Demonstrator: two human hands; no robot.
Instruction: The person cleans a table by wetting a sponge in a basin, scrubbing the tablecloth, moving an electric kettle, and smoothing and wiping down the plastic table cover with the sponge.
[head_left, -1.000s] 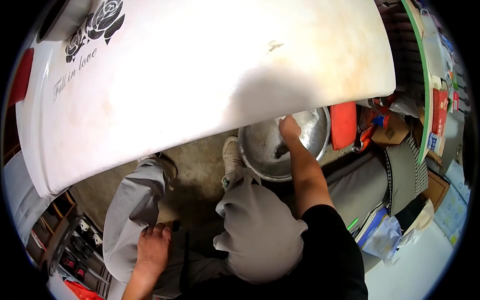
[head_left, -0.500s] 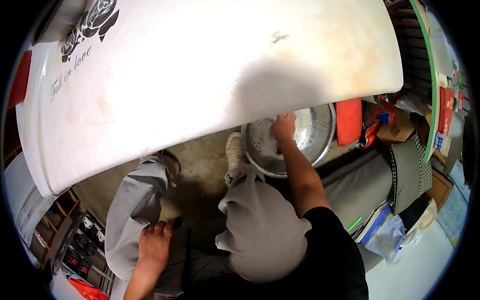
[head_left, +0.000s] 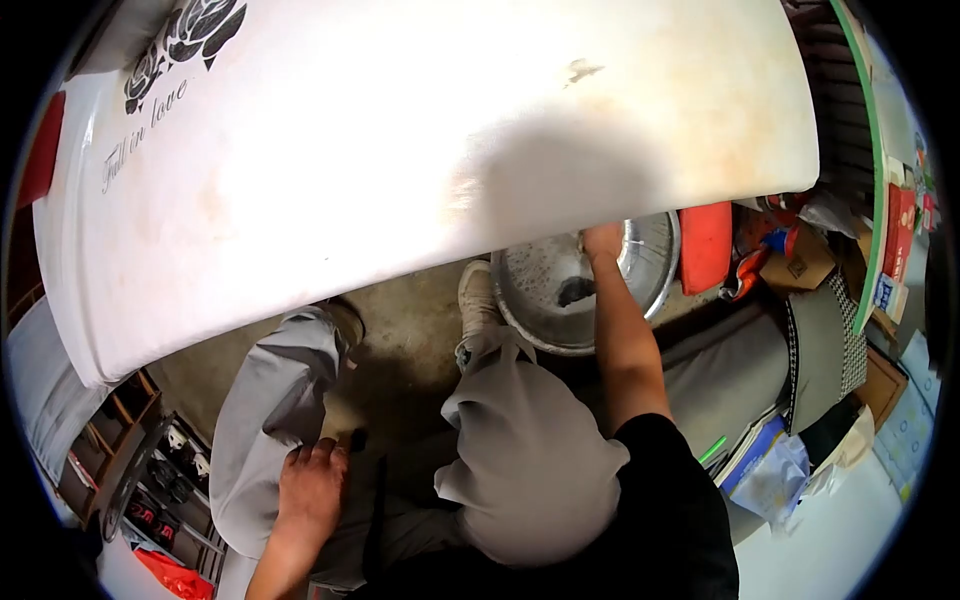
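My right hand [head_left: 603,240] is inside a round metal basin [head_left: 671,270], at the edge of the white-covered table. Its fingers look closed, and the cover's edge partly hides them; what they hold cannot be made out. Shallow liquid with bubbles lies in the basin, and a small dark object [head_left: 576,291] sits just left of my wrist. My left hand [head_left: 312,490] rests on my grey trouser leg [head_left: 270,420], fingers laid over the cloth with nothing visible in them.
The table cover [head_left: 330,150] spans the upper view. Right of the basin are a red object [head_left: 706,248], a cardboard box [head_left: 797,262] and a grey cushioned seat [head_left: 735,370]. A rack with shoes [head_left: 165,485] stands at lower left. My shoe [head_left: 478,297] is beside the basin.
My right hand has moved within the basin, first away from the table edge, then back toward it and rightward. The dark object shows more clearly now. My left hand stays on my leg.
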